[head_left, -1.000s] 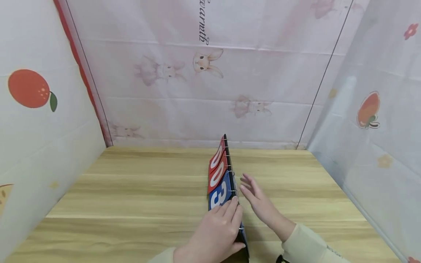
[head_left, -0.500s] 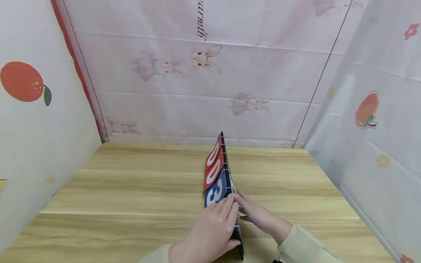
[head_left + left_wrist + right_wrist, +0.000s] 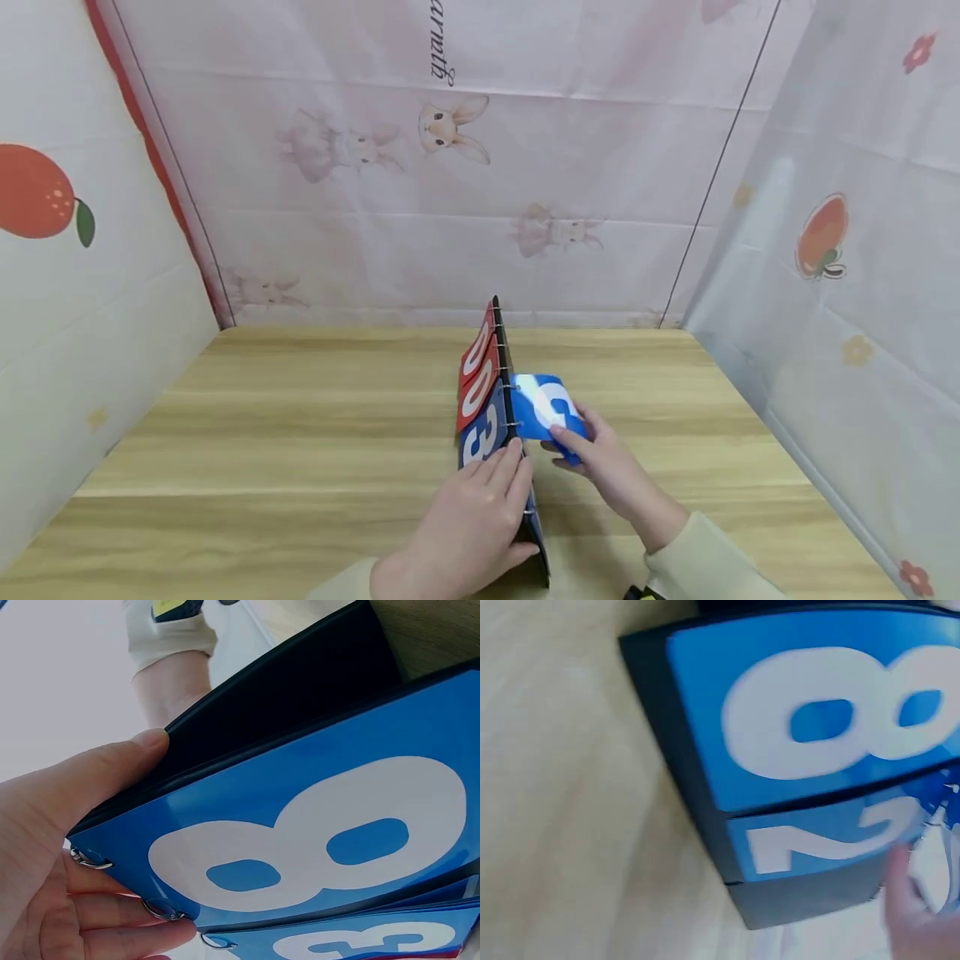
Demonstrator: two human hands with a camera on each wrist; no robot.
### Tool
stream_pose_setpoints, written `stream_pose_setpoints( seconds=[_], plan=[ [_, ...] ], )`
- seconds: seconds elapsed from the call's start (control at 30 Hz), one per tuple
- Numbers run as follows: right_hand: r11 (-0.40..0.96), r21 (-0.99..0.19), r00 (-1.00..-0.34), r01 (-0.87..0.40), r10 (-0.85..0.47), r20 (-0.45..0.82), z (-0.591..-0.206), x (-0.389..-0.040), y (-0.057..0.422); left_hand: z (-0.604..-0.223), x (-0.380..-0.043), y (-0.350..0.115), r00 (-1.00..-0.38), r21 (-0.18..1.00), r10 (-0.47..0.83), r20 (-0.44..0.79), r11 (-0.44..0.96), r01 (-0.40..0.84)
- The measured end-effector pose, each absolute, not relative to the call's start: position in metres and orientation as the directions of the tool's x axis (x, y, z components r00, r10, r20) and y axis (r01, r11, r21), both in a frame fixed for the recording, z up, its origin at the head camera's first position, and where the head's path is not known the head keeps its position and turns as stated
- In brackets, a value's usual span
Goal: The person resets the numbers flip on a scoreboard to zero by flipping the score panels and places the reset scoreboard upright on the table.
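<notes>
A flip scoreboard point(image 3: 504, 358) stands end-on on the table, a black stand with number cards on metal rings. Its left face carries red cards point(image 3: 477, 392) with white zeros and a blue card point(image 3: 480, 437) with a 3. My left hand point(image 3: 468, 517) grips the near part of its top edge, thumb on one side and fingers on the other. In the left wrist view, a blue 8 card point(image 3: 315, 847) lies below the thumb. My right hand point(image 3: 622, 471) pinches a blue number card point(image 3: 536, 408), lifted out to the right; its digit is partly covered.
The wooden table point(image 3: 285, 433) spreads to both sides of the scoreboard. Printed cloth point(image 3: 375, 250) hangs behind it and along both sides. Another blue card with a 2 point(image 3: 832, 840) sits beside the 8 in the right wrist view.
My right hand has moved in to the scoreboard, taken hold of a blue card and swung it out rightward. The left hand keeps its grip. The head view has shifted slightly.
</notes>
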State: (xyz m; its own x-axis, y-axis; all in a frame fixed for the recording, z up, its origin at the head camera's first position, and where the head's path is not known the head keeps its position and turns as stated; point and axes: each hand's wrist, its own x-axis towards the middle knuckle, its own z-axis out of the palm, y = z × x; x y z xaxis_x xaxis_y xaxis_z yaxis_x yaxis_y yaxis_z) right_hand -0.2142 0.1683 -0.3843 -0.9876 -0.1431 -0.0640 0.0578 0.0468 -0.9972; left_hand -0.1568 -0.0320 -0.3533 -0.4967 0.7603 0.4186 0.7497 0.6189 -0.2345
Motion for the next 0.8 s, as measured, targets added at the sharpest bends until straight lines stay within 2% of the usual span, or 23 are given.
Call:
stream_pose_setpoints(
  seconds=[0.13,0.23,0.33,0.4,0.47,0.57,0.67,0.73,0.8],
  plan=[
    [-0.061,-0.998,-0.987,0.003,-0.161,0.006,-0.370,-0.210,0.167,-0.355,-0.155,-0.032,-0.492,-0.217,0.766,0.414,0.607,0.764],
    [-0.056,-0.996,-0.979,-0.072,-0.185,0.081,-0.364,-0.210,0.161,-0.358,-0.154,-0.030,-0.475,-0.231,0.765,0.436,0.605,0.762],
    [0.050,-0.980,-0.960,-0.193,-0.214,0.179,-0.360,-0.212,0.152,-0.361,-0.155,-0.027,-0.453,-0.252,0.762,0.463,0.603,0.757],
    [0.168,-0.931,-0.921,-0.324,-0.283,0.269,-0.359,-0.215,0.145,-0.361,-0.155,-0.025,-0.439,-0.264,0.757,0.483,0.604,0.752],
    [0.304,-0.822,-0.854,-0.481,-0.374,0.361,-0.356,-0.217,0.140,-0.361,-0.157,-0.024,-0.427,-0.272,0.746,0.510,0.612,0.743],
    [0.423,-0.628,-0.747,-0.653,-0.493,0.446,-0.351,-0.222,0.133,-0.357,-0.158,-0.025,-0.423,-0.276,0.737,0.527,0.619,0.735],
    [0.457,-0.549,-0.708,-0.700,-0.549,0.445,-0.348,-0.224,0.130,-0.356,-0.158,-0.028,-0.437,-0.264,0.741,0.510,0.618,0.740],
    [0.442,-0.575,-0.713,-0.689,-0.553,0.431,-0.350,-0.224,0.129,-0.356,-0.157,-0.031,-0.442,-0.265,0.745,0.500,0.618,0.740],
    [0.423,-0.634,-0.749,-0.647,-0.510,0.424,-0.354,-0.225,0.128,-0.356,-0.158,-0.034,-0.446,-0.268,0.741,0.501,0.623,0.734]
  ],
)
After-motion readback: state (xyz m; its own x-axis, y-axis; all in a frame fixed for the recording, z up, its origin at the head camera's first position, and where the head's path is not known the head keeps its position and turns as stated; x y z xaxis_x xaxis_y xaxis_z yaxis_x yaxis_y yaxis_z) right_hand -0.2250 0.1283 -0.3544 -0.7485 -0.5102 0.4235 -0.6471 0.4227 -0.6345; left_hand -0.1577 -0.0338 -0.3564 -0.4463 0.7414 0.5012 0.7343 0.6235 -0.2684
